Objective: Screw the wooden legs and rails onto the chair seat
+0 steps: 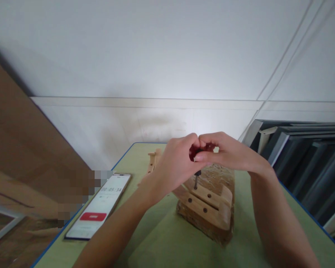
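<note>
My left hand (pixel 174 163) and my right hand (pixel 229 152) meet above the middle of the table, both closed around the dark red handle of a small screwdriver (pixel 195 153). Its short metal shaft points straight down from the hands. The tip rests on a wooden slat (pixel 209 195) with several dark screw holes. That slat and another lie on a block of pressed chipboard (pixel 226 178) standing on the green table (pixel 156 238).
A phone (pixel 99 210) lies at the table's left edge, showing a running timer and a red button. Another light wooden piece (pixel 153 158) lies behind my left hand. Dark framed panels (pixel 309 160) lean at the right. A white wall stands close behind.
</note>
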`<state>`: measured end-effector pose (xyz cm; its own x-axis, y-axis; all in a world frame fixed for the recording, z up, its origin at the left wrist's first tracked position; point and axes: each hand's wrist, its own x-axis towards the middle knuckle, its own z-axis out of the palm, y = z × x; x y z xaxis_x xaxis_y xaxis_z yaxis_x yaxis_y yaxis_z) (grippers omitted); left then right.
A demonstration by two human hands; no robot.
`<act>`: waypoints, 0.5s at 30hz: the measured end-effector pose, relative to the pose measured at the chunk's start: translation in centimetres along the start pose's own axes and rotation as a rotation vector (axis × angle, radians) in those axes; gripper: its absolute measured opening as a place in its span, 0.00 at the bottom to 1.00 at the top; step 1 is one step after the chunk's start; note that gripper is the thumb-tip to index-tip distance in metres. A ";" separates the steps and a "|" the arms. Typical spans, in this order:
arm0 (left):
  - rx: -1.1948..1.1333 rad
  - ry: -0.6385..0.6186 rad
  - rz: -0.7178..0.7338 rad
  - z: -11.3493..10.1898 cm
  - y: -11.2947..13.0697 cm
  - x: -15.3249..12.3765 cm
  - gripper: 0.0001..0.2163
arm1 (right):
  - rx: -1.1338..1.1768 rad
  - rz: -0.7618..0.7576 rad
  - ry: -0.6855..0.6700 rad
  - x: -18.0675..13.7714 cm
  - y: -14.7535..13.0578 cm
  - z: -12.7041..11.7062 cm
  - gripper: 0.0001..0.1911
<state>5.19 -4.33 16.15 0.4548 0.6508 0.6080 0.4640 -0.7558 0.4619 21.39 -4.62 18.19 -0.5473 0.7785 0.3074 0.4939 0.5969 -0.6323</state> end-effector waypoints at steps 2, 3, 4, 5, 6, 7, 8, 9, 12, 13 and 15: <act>0.017 -0.011 -0.022 -0.2 -0.2 -0.1 0.08 | 0.090 -0.015 0.072 -0.5 0.6 0.3 0.11; 0.022 -0.011 -0.029 -0.2 -0.3 -0.1 0.09 | 0.143 -0.016 0.128 -1.0 1.0 0.6 0.10; 0.022 -0.008 -0.032 -0.2 -0.4 -0.1 0.10 | 0.204 -0.019 0.189 -1.6 1.5 1.0 0.09; 0.016 -0.004 -0.030 -0.2 -0.6 -0.1 0.11 | 0.273 -0.018 0.248 -2.4 2.1 1.5 0.08; 0.006 -0.004 -0.026 -0.2 -0.7 -0.1 0.11 | 0.330 -0.019 0.299 -3.3 2.7 2.1 0.08; -0.005 -0.006 -0.021 -0.2 -0.8 -0.1 0.12 | 0.375 -0.005 0.331 -4.3 3.3 2.7 0.08; -0.015 -0.010 -0.017 -0.2 -0.9 0.0 0.12 | 0.426 -0.016 0.367 -5.3 3.8 3.4 0.07; -0.026 -0.014 -0.014 -0.2 -1.0 0.0 0.12 | 0.475 -0.010 0.374 -6.3 4.3 4.1 0.07; -0.070 -0.025 -0.011 -0.3 -1.3 0.1 0.13 | 0.560 0.070 0.306 -8.7 5.2 6.1 0.11; -0.088 -0.032 -0.011 -0.4 -1.4 0.1 0.13 | 0.570 0.086 0.298 -9.2 5.4 6.7 0.11; -0.128 -0.051 -0.011 -0.4 -1.6 0.2 0.13 | 0.577 0.102 0.344 -9.9 5.7 7.8 0.08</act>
<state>4.21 -3.02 15.75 0.4897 0.6591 0.5708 0.3699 -0.7499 0.5485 24.34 -10.45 6.02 -0.2241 0.8998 0.3743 0.0395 0.3922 -0.9190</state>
